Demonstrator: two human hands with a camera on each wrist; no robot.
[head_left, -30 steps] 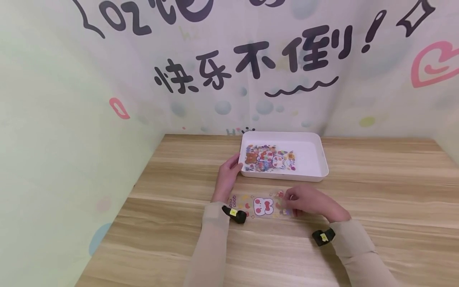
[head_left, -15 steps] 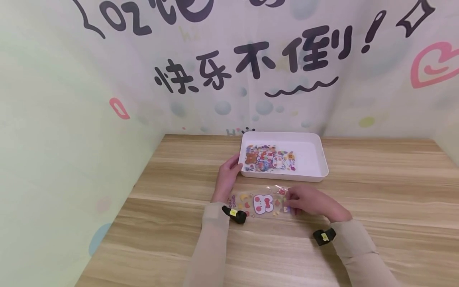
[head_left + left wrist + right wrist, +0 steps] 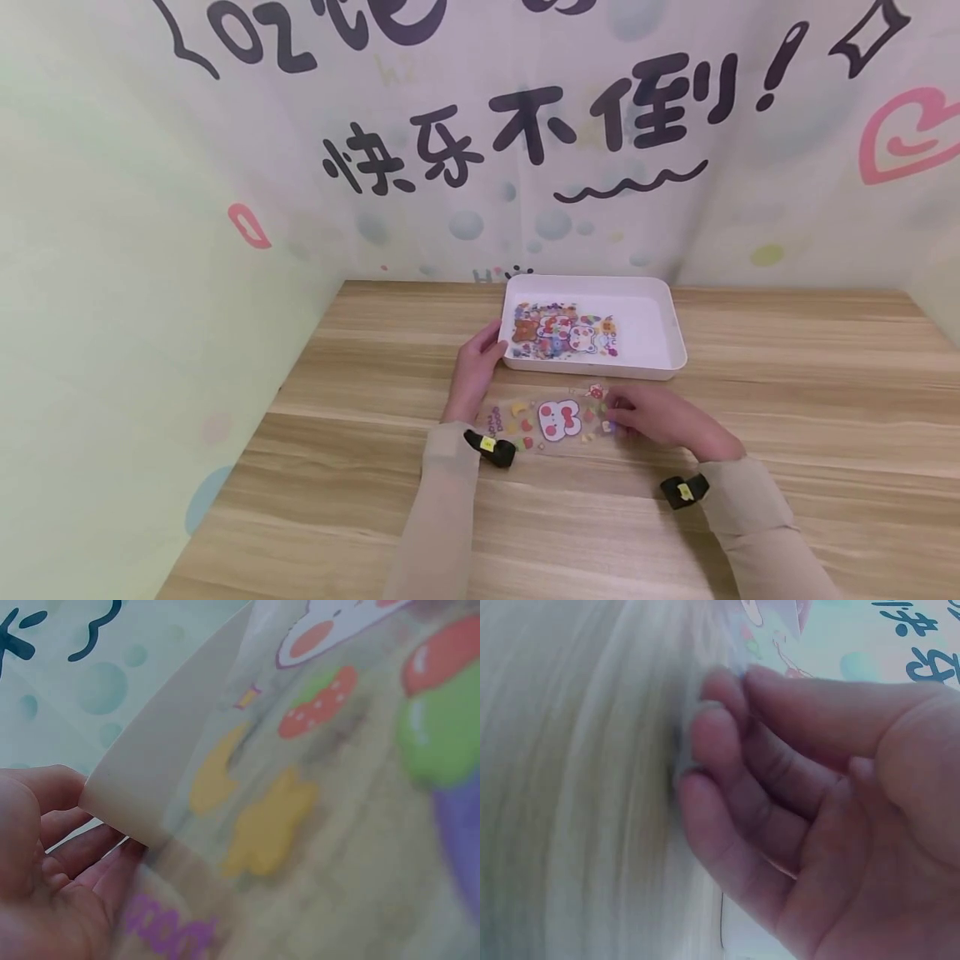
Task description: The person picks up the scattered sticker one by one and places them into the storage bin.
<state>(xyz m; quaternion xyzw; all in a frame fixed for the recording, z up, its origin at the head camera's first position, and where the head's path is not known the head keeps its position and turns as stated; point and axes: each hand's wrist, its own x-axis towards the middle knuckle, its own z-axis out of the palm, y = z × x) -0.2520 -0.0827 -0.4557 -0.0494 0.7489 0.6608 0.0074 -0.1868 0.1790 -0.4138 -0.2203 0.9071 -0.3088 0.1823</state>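
Note:
My right hand (image 3: 663,417) pinches the right end of a clear plastic sheet (image 3: 559,421) printed with a white rabbit, fruit and purple lettering. Whether it is a single film or a flat bag I cannot tell. It lies over the wooden table, its left end partly behind my left wrist. My left hand (image 3: 475,371) holds the left front corner of a shallow white tray (image 3: 651,333); the thumb and fingers show at that corner in the left wrist view. Inside the tray, at its left, lie overlapping clear pieces (image 3: 555,333) with colourful bear and rabbit prints.
The wooden tabletop (image 3: 825,400) spreads around the tray on both sides and in front. A white printed cloth (image 3: 450,225) with large black characters hangs behind the table, and another pale wall (image 3: 150,292) rises on the left.
My right hand has moved slightly right and away from me, drawing the printed sheet with it and tilting its right end farther back. The left hand and tray have stayed put.

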